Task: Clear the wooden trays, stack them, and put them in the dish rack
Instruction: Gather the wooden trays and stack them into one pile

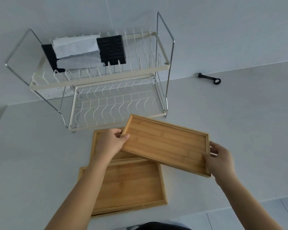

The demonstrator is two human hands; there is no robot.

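- Left hand (110, 142): forearm enters from the lower left and crosses above the near tray. Fingers curled round the left short edge of the held tray (165, 143), thumb on top of the rim. Closed grip.
- Right hand (220, 161): forearm enters from the lower right. Fingers wrapped over the right short edge of the same tray, thumb on the upper rim. Closed grip.
- Held tray: wooden, rectangular, empty, hollow side up. Lifted clear of the surface (239, 113), tilted, with its right end nearer the camera than its left. It partly overlaps the two trays below.
- Near tray (128, 186): lies flat on the surface, empty, long side roughly parallel to the front edge.
- Far tray (96, 138): lies flat beyond the near tray, mostly hidden by the left hand and the held tray. Whether the two flat trays touch or overlap cannot be told.
- Dish rack (93, 83): two-tier wire rack, standing against the wall, just behind the trays. Lower tier bare. Upper tier carries black mats (111, 48) and white folded sheets (76, 47) on its left half; right half of the slots free.
- Open surface to the right of the trays and rack. A small black handled tool (209, 78) lies well apart, near the wall.
- Front edge of the surface runs near the bottom right; floor tiles visible below it.
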